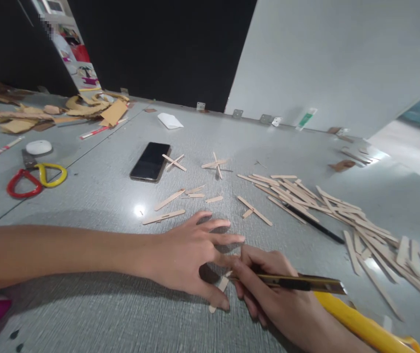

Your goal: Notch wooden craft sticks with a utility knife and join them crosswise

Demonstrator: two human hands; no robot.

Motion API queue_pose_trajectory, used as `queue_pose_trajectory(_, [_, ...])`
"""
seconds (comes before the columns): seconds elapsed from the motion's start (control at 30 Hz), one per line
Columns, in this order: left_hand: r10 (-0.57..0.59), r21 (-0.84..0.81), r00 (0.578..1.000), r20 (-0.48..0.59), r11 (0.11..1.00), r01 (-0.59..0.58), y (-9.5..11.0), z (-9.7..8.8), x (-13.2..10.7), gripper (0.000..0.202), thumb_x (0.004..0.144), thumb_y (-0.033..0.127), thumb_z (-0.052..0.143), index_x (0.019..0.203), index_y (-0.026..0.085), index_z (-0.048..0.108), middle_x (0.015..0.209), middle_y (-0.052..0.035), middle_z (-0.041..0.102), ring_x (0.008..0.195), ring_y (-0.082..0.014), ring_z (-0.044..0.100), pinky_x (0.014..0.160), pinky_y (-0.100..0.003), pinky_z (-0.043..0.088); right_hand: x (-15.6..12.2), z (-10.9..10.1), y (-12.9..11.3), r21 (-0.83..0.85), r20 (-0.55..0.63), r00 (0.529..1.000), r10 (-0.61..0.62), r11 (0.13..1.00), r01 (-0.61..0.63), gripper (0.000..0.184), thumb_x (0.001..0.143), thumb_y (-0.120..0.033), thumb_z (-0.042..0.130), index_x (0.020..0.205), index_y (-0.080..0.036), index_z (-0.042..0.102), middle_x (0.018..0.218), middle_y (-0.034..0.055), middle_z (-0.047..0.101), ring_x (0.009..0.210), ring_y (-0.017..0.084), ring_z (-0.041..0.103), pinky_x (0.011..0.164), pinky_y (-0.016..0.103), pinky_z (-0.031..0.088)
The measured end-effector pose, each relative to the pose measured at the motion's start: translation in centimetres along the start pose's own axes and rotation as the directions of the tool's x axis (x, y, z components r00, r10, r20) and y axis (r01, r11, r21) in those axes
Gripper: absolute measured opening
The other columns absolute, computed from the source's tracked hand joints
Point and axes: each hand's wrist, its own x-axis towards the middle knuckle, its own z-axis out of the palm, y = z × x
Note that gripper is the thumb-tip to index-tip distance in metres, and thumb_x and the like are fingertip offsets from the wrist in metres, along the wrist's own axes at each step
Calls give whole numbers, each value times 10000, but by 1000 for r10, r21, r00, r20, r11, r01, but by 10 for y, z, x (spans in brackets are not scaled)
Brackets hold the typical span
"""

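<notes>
My left hand (184, 255) lies palm down on the grey table with its fingers spread. Its thumb presses a short wooden craft stick (223, 284) against the tabletop. My right hand (268, 279) is closed round a utility knife (301, 283), held like a pen. The knife's tip is at the upper end of that stick, beside my left index fingertip; the blade itself is hard to make out. Just beyond my left hand are loose cut stick pieces (169, 200) and crossed sticks (256, 211). Two more crossed-stick shapes (174, 162) (215, 165) lie farther back.
A pile of craft sticks (342, 211) spreads along the right, with a black pen-like tool (316, 225) among them. A phone (150, 162), red-and-yellow scissors (35, 179) and a white mouse-shaped object (38, 147) lie left. Cardboard scraps (85, 108) line the back left. A yellow handle (360, 318) is beside my right forearm.
</notes>
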Motion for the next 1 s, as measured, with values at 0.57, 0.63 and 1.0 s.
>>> queue_pose_trajectory(0.57, [8, 19, 995, -95, 1000, -6, 2, 19, -5, 721, 949, 721, 663, 1520, 283, 624, 1687, -152, 467, 1585, -512, 330, 1237, -816, 165, -5, 5, 4, -131, -165, 984, -66, 990, 44, 547, 1132, -590, 449, 705, -259, 532, 448, -77, 502, 388, 100, 472, 451, 273, 380])
queue_pose_trajectory(0.63, [7, 38, 993, -115, 999, -3, 3, 21, -6, 724, 950, 723, 661, 1511, 267, 630, 1678, -153, 481, 1587, -509, 330, 1247, -800, 170, -5, 4, 5, -142, -143, 988, -65, 989, 44, 534, 1133, -589, 443, 719, -263, 531, 465, -71, 506, 411, 110, 480, 461, 277, 386])
queue_pose_trajectory(1.0, [1, 55, 994, -105, 998, 5, 6, 21, -5, 659, 978, 719, 622, 1430, 243, 687, 1665, -147, 502, 1591, -508, 321, 1237, -810, 183, -6, 4, 6, -246, -87, 983, -161, 960, 135, 481, 1158, -511, 435, 749, -262, 484, 619, -59, 487, 538, 133, 431, 558, 316, 352])
